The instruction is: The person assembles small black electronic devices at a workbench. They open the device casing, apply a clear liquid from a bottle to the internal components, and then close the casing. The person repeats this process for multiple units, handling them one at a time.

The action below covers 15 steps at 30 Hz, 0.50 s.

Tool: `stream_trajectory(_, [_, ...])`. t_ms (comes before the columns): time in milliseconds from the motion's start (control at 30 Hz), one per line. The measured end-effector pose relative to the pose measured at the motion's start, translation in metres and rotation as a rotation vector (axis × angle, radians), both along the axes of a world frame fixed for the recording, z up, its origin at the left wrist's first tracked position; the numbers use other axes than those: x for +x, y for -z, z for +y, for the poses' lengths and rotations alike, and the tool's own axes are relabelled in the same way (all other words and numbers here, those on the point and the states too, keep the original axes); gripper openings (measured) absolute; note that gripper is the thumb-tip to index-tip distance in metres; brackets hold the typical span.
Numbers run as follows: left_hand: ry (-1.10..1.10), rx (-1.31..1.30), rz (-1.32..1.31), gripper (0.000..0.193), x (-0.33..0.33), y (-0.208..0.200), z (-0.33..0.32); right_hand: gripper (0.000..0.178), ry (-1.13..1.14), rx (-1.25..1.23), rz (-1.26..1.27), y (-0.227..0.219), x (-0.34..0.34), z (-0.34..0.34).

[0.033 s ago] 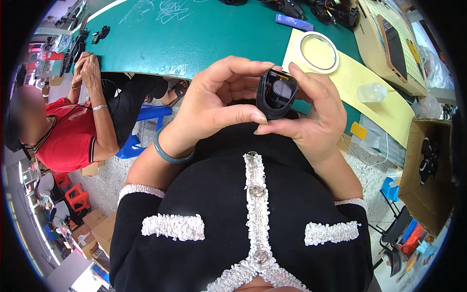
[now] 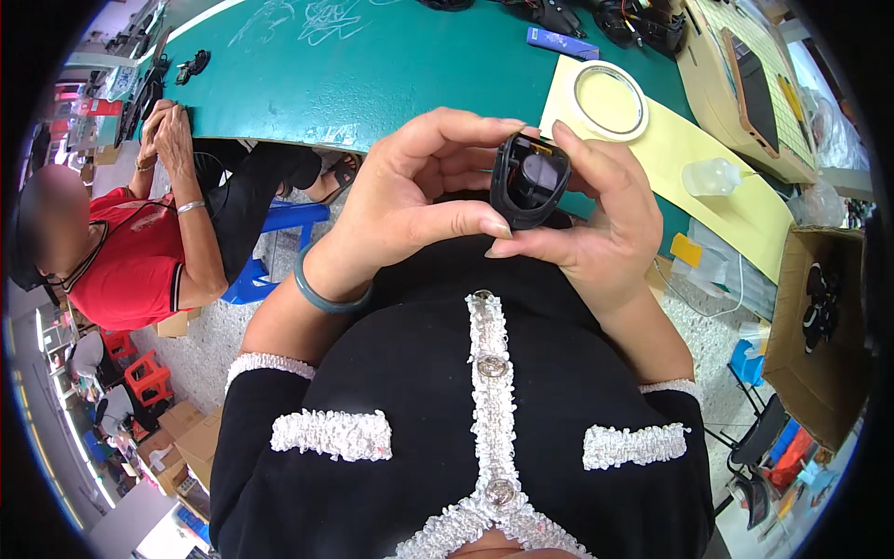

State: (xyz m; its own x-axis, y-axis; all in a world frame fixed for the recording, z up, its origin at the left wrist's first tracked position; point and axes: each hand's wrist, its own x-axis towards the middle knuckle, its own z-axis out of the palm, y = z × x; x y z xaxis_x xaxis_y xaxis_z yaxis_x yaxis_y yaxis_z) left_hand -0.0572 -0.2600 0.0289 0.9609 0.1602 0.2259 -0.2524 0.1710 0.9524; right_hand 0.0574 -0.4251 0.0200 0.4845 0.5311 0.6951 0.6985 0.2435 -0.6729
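Observation:
Between my two hands, above my lap at the table's near edge, is a black plastic housing (image 2: pixel 528 191). Its open side faces up and shows a round dark grey part inside, with a bit of yellow near the top. My left hand (image 2: pixel 419 191) grips it from the left, thumb low and index finger at the upper edge. On the right side, my right hand (image 2: pixel 605 200) closes on it with thumb and fingers. The housing's underside and some fingertips are hidden.
A green table (image 2: pixel 372 74) spans the far side. On it lie a tape roll (image 2: pixel 641 112), yellow paper (image 2: pixel 666 158), a clear bottle (image 2: pixel 712 177) and a blue box (image 2: pixel 562 43). A cardboard box (image 2: pixel 792 373) stands right. At left sits a person in red (image 2: pixel 140 252).

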Motion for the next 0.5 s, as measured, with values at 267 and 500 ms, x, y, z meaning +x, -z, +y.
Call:
stream_trajectory(267, [0.018,0.002,0.096,0.057,0.000,-0.006,-0.002,0.085,-0.057,-0.015,0.261,0.010,-0.002,0.002])
stream_trajectory(500, [0.042,0.558,-0.001,0.053,0.005,-0.015,-0.001,0.092,-0.064,-0.111,0.185,-0.003,0.004,0.002])
